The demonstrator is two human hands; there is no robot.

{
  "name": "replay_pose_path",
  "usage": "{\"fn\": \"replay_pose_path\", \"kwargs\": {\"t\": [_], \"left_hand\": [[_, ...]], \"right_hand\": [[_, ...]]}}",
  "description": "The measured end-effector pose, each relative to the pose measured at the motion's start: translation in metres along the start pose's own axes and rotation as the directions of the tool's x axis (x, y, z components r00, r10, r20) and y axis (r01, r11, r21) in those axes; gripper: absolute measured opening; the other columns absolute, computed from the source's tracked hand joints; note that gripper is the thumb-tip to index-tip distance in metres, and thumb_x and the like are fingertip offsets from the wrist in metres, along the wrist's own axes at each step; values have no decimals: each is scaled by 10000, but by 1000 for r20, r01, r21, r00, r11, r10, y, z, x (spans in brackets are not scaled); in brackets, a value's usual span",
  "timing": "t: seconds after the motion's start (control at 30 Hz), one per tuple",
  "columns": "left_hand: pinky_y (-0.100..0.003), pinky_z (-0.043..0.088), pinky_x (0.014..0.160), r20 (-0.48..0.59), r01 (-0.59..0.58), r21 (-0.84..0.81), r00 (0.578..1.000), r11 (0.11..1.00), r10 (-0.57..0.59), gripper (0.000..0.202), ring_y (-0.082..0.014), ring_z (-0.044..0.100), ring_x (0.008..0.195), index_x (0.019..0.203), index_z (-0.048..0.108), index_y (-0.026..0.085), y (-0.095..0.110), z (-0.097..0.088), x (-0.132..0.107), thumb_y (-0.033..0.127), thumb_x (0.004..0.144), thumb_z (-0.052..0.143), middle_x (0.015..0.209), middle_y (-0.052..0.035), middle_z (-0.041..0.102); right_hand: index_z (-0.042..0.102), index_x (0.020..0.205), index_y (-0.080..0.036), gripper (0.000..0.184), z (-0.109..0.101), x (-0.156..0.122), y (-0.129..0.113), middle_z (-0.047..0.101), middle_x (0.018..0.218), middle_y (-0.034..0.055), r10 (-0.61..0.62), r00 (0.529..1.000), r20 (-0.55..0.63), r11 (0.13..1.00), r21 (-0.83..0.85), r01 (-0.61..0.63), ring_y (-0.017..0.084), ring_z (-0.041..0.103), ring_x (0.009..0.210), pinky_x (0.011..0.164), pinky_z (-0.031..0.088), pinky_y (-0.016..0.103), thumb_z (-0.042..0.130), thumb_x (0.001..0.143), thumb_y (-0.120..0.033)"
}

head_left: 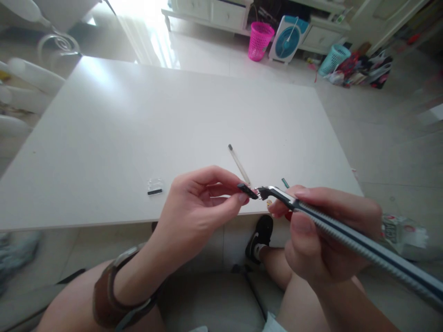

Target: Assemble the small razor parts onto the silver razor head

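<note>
My right hand [325, 230] grips a long razor handle [332, 226], silver with dark strips, its neck tilted up toward the left. Between the thumb and fingers of my left hand [204, 203] is a small black razor head [247, 191]. The metal tip of the handle meets or nearly meets the razor head; whether the two are joined I cannot tell. A slim, clear tube with a dark end [238, 164] lies on the table just beyond my left fingertips. Near my right fingers rests a small dark green strip [285, 183].
On the white table [173, 115], a clear plastic case with a black strip [154, 187] lies left of my hands. The table's near edge runs just below my hands. Beyond the table stand a pink basket [260, 41], a blue-and-white fan [289, 39] and a light blue basket [334, 60].
</note>
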State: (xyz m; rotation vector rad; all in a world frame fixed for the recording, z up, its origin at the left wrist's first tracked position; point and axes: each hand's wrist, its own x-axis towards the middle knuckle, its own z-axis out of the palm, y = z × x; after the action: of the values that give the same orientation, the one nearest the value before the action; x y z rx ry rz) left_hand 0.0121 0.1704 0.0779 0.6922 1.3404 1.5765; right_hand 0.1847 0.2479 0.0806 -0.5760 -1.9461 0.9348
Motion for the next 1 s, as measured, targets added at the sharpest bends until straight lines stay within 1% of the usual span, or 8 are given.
{"fn": "replay_pose_path", "kwargs": {"t": [0.07,0.17,0.3,0.47,0.63,0.83,0.9,1.0], "left_hand": [[-207,667,740,-17,-44,-21,999,999,44,110,-165,805,799,792,762,196,-3,2,-1,115,799,836,803,0,811],[-196,666,754,-38,-94,-53,995,994,92,139,-148,804,800,792,766,195,-7,6,-2,73,797,832,812,0,815],[-209,671,777,-54,-126,-125,991,984,120,135,-144,806,813,786,761,198,-12,11,-4,95,799,847,827,-1,822],[-261,682,779,-78,-47,-150,996,988,35,166,-169,807,793,749,716,191,-15,13,-5,181,783,878,825,-15,824],[-303,691,779,-109,6,-153,994,988,-23,248,-198,811,798,721,677,187,-16,15,-4,267,750,910,827,-30,823],[-291,684,788,-107,-7,-174,994,985,-12,233,-184,807,805,711,675,193,-17,16,-3,218,743,905,830,-14,822],[-293,683,786,-101,-4,-193,995,981,-16,235,-186,809,806,703,664,191,-17,17,-4,193,747,895,830,-14,823],[-308,682,787,-67,-3,-245,998,969,-14,234,-197,814,823,700,648,187,-16,18,-5,160,769,870,832,-16,826]], "right_hand": [[679,1152,-229,336,1,3,-2,745,800,26,-181,983,-36,983,-40,179,195,723,644,579,623,341,690,844,-94],[694,1084,-186,369,3,8,-5,747,788,47,-249,968,40,959,-129,252,191,729,657,593,632,334,683,767,4],[699,1087,-157,415,6,8,-8,736,790,57,-365,928,-68,923,-160,351,190,720,667,558,612,321,699,724,42],[669,1030,-218,360,4,7,-14,704,722,19,-301,954,11,933,-203,297,157,647,577,489,568,295,716,740,-10],[645,1075,-268,416,2,11,-18,666,641,-22,-240,970,48,944,-221,245,158,624,546,509,566,311,696,752,-11],[656,999,-277,341,3,7,-19,696,696,1,-258,965,55,931,-252,264,162,632,580,524,557,314,715,778,-24],[650,910,-280,308,3,4,-21,687,684,0,-237,970,54,927,-285,242,170,627,585,515,542,318,732,773,-17],[622,817,-281,335,2,2,-23,661,635,-29,-175,981,88,950,-247,191,167,629,557,494,531,313,728,748,29]]}}
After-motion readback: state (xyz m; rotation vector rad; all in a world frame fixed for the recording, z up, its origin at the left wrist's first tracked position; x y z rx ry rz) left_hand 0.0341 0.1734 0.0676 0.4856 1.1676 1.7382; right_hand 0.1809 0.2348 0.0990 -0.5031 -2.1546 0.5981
